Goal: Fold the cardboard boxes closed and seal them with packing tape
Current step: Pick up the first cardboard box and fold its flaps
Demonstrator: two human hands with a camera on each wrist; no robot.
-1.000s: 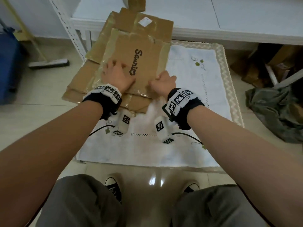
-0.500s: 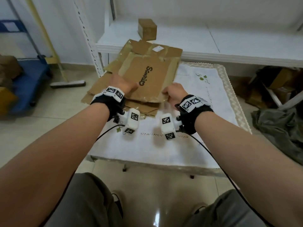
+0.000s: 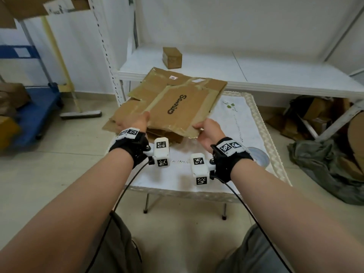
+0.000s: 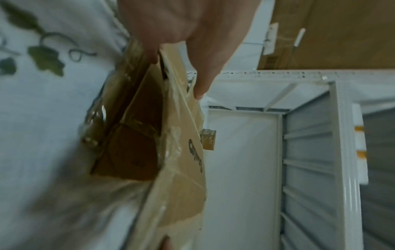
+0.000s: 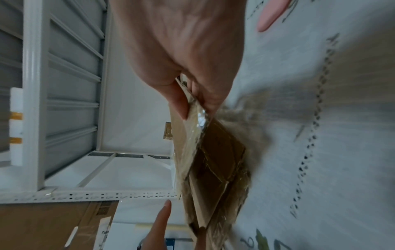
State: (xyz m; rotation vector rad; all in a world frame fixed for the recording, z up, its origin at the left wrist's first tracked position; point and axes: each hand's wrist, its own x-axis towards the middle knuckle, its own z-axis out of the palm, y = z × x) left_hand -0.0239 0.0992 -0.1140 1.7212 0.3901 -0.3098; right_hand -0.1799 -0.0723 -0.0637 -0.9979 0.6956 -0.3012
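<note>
Hands on the near edge of the flattened cardboard box [image 3: 177, 107], one at each near corner. Left hand [image 3: 136, 122] pinches the left near corner, thumb on the printed top face and fingers [image 4: 149, 50] tucked beneath. Right hand [image 3: 206, 131] pinches the right near corner the same way, thumb [image 5: 177, 99] on top, over shiny clear tape along that edge. Box tilted, near edge raised off the stack of flattened cardboard [image 3: 122, 115] directly under it; far edge lower, toward the white shelf [image 3: 275, 75]. Black lettering on the top face; strips of tape and two small labels near its far edge. Stack lies on the white embroidered cloth [image 3: 242, 123] covering a small table [image 3: 264, 134], to the right of the box. Beyond the box, a small closed carton [image 3: 172, 57] sits on the shelf. Left of the box, on the floor: broom head [image 3: 80, 114], blue cart [image 3: 37, 107].
</note>
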